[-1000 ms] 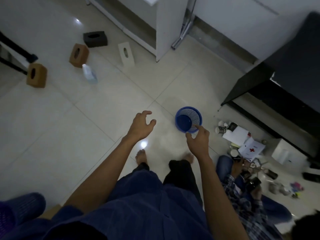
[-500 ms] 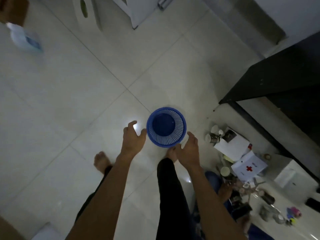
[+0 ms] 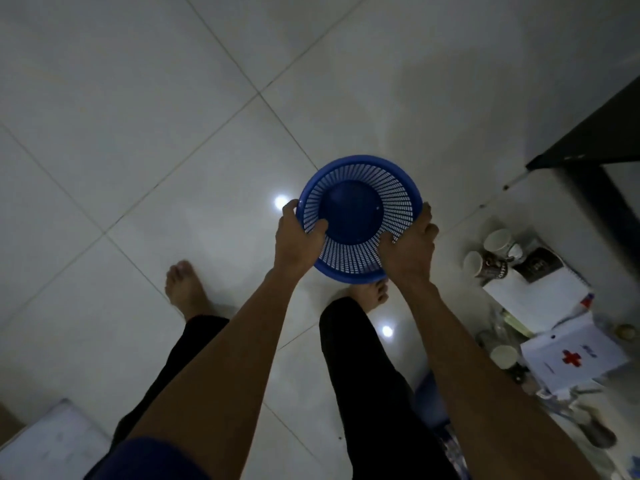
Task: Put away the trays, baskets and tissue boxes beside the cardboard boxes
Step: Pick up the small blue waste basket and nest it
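**A:** What lies around you?

**B:** To your right, clutter sits on the pale tiled floor [image 3: 138, 133]: white mugs [image 3: 498, 240], a white notepad [image 3: 533, 296] and a white box with a red cross [image 3: 571, 355]. Beyond them is the edge of black furniture [image 3: 588, 147]. A white box [image 3: 52, 441] sits at lower left. Your bare left foot [image 3: 185, 289] stands well apart from all of it.

**A:** And the basket?

**B:** The blue basket [image 3: 353, 209] is between your two hands, just ahead of your legs. It is round plastic with slotted walls and a solid base, mouth toward you, nothing in it. Your left hand [image 3: 298, 237] grips the left rim, thumb inside. Your right hand [image 3: 410, 247] grips the right rim the same way. Its near rim overlaps your right toes. I cannot tell whether it is off the floor.
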